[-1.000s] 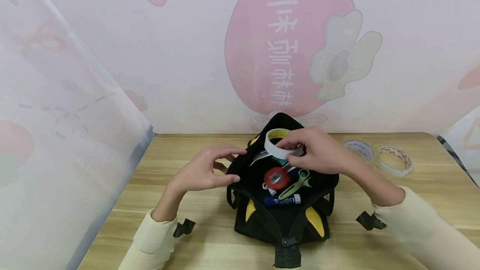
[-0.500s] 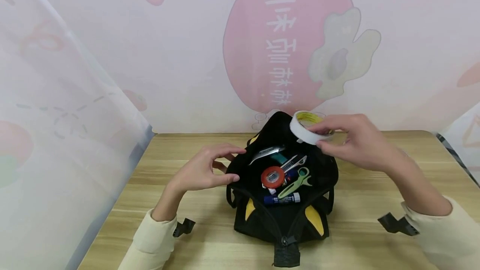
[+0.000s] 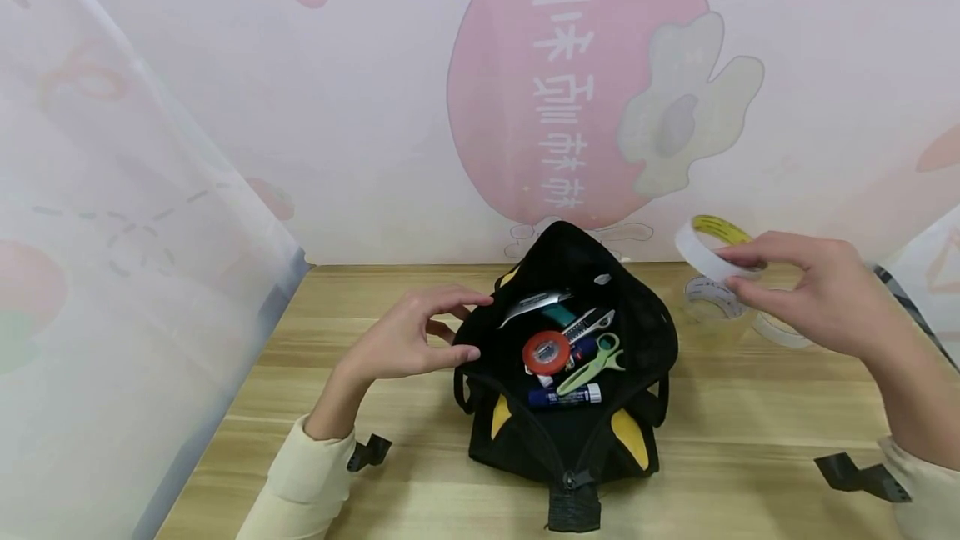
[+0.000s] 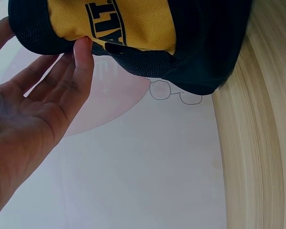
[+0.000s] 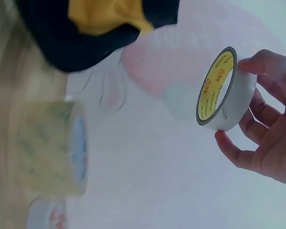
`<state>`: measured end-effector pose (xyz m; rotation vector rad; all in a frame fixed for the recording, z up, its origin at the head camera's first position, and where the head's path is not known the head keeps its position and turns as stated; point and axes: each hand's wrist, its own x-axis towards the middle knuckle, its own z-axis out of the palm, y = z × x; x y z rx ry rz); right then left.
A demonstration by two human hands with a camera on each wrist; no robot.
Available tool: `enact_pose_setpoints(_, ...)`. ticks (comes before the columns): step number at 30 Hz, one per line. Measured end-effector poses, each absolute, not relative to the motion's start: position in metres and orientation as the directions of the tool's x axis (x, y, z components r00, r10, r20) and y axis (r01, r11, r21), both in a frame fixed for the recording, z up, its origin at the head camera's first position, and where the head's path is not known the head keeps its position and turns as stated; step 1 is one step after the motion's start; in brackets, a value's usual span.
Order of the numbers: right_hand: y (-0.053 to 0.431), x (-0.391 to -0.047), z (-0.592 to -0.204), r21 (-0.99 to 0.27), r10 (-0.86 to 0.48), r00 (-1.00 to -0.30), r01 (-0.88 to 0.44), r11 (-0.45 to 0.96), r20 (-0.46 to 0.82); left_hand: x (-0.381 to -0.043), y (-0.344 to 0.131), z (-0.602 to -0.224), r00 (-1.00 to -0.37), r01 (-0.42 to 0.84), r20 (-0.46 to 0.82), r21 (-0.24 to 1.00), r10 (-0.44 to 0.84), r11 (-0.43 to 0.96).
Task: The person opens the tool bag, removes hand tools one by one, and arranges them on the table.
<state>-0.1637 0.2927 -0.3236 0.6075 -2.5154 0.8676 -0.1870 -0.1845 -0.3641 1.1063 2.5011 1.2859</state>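
My right hand point(image 3: 825, 290) pinches a roll of white tape point(image 3: 705, 250), its yellow inner core showing, in the air right of the bag. In the right wrist view the tape roll point(image 5: 224, 90) sits between the thumb and fingers. At the left, my left hand point(image 3: 416, 336) grips the rim of a black and yellow tool bag point(image 3: 517, 448), which stands unzipped. Inside lie a red round tape measure point(image 3: 546, 352), green scissors point(image 3: 592, 369), a blue glue stick point(image 3: 564, 396), a utility knife point(image 3: 588, 324) and a silver-bladed tool point(image 3: 536, 303).
A wide roll of clear tape point(image 3: 714, 294) stands on the wooden table point(image 3: 360, 457) under the right hand. A narrower tape roll point(image 3: 782, 332) lies beside it, partly behind the hand. A printed backdrop point(image 3: 375, 107) rises behind the table.
My right hand has lifted the white tape roll out of the bag's mouth and carried it right, over the other tape rolls. The left hand has stayed at the rim.
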Motion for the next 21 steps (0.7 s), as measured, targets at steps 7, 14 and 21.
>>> enact_pose_setpoints(7, 0.323, -0.154, -0.343, -0.528, -0.164, -0.882, -0.404, 0.747, 0.442, -0.187, -0.184, -0.365, -0.72, 0.562, 0.219, 0.739, 0.658, 0.37)
enact_pose_setpoints(14, 0.352, -0.147, -0.363, -0.463, -0.135, -0.87, -0.376, 0.802, 0.474, -0.187, -0.184, -0.365, -0.723, 0.559, 0.216, 0.741, 0.656, 0.372)
enact_pose_setpoints(21, 0.378, -0.15, -0.382, -0.385, -0.115, -0.866, -0.331, 0.862, 0.487, -0.186, -0.183, -0.364, -0.727, 0.557, 0.212, 0.738, 0.653, 0.381)
